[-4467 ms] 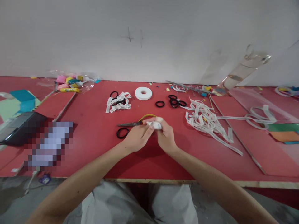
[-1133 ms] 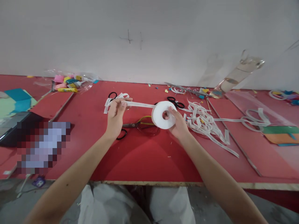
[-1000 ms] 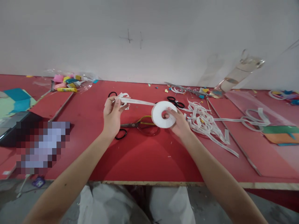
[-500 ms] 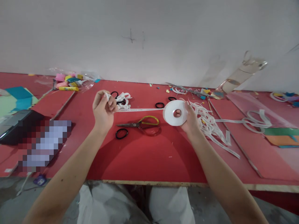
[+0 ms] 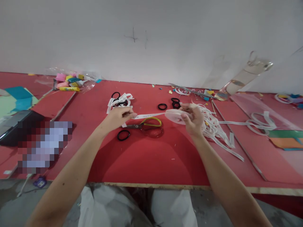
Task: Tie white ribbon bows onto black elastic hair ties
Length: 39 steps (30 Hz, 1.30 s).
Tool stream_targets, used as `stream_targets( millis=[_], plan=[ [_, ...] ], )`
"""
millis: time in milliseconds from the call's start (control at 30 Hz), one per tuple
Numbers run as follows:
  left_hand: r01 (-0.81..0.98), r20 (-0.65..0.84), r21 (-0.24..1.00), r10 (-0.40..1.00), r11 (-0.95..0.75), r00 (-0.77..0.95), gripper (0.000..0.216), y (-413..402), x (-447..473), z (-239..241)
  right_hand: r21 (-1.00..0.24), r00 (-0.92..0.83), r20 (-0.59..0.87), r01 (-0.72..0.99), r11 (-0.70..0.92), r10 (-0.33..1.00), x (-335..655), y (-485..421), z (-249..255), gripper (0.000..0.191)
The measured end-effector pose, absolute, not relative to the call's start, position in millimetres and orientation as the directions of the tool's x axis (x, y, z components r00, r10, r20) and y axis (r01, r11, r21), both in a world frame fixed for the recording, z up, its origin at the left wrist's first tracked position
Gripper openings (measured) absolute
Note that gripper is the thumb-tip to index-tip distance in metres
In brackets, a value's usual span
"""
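Observation:
A white printed ribbon [image 5: 149, 116] runs between my two hands above the table. My left hand [image 5: 120, 116] pinches its free end, a short piece of which hangs below the fingers. In my right hand [image 5: 193, 118] is the white ribbon spool [image 5: 174, 116], tilted nearly flat, with the thumb on its near face. Scissors [image 5: 148, 126] with yellow and red handles lie on the table beneath the ribbon, blades to the left. Just nearer than the blades is a black hair tie [image 5: 123, 135]. Beyond my left hand sits a small heap of ribbon bows [image 5: 121, 101] with black ties.
More black hair ties [image 5: 162, 106] lie at centre back. Loose white ribbon [image 5: 211, 124] is piled right of my right hand. A clear bottle [image 5: 243, 77] leans on the wall. At left are a phone [image 5: 47, 146], a black device [image 5: 23, 126] and a bag of craft supplies [image 5: 71, 82].
My left hand has moved right and down along the ribbon, shortening the span. My right hand has turned the spool from facing me to nearly flat.

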<state>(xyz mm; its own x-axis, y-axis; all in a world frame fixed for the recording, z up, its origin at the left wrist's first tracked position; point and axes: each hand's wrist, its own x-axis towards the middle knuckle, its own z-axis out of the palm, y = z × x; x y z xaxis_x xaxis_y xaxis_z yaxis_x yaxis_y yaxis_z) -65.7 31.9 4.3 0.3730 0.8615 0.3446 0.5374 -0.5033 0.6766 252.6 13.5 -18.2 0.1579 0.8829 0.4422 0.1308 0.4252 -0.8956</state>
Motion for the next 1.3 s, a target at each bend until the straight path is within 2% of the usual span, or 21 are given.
stream_targets(
  millis=[100, 167, 300, 400, 533, 800, 1033, 1300],
  plan=[
    [0.27, 0.369, 0.856, 0.888, -0.44, 0.276, 0.04, 29.5, -63.5, 12.6, -0.805, 0.055, 0.524, 0.359, 0.473, 0.85, 253.3, 11.7, -19.7, 0.04],
    [0.069, 0.397, 0.906, 0.895, -0.418, 0.202, 0.04, 25.8, -57.5, 15.9, -0.698, -0.05, 0.57, 0.498, 0.515, 0.82, 253.3, 12.3, -20.2, 0.036],
    [-0.284, 0.4, 0.893, 0.905, -0.348, 0.148, 0.03, 16.3, -41.8, 15.3, -0.498, -0.229, 0.617, 0.627, 0.599, 0.753, 251.3, 15.6, -22.0, 0.031],
    [-0.405, 0.336, 0.882, 0.924, -0.241, 0.183, 0.031, 10.5, -34.5, 13.7, -0.395, -0.308, 0.6, 0.689, 0.608, 0.739, 248.7, 17.2, -21.9, 0.03],
    [-0.445, 0.262, 0.882, 0.946, -0.154, 0.191, 0.035, 8.0, -32.7, 13.2, -0.327, -0.355, 0.55, 0.741, 0.586, 0.756, 245.4, 17.0, -17.4, 0.031],
    [-0.429, 0.248, 0.89, 0.953, -0.154, 0.174, 0.033, 12.5, -36.4, 12.6, -0.238, -0.487, 0.414, 0.757, 0.608, 0.769, 240.5, 15.3, -12.0, 0.029],
    [-0.452, 0.212, 0.883, 0.967, -0.127, 0.143, 0.031, 19.1, -45.8, 11.6, -0.258, -0.543, 0.302, 0.745, 0.615, 0.784, 232.6, 10.7, -11.4, 0.026],
    [-0.477, 0.22, 0.867, 0.97, -0.144, 0.107, 0.038, 21.3, -45.2, 17.9, -0.301, -0.482, 0.35, 0.754, 0.584, 0.803, 232.0, 10.1, -9.9, 0.033]
  ],
)
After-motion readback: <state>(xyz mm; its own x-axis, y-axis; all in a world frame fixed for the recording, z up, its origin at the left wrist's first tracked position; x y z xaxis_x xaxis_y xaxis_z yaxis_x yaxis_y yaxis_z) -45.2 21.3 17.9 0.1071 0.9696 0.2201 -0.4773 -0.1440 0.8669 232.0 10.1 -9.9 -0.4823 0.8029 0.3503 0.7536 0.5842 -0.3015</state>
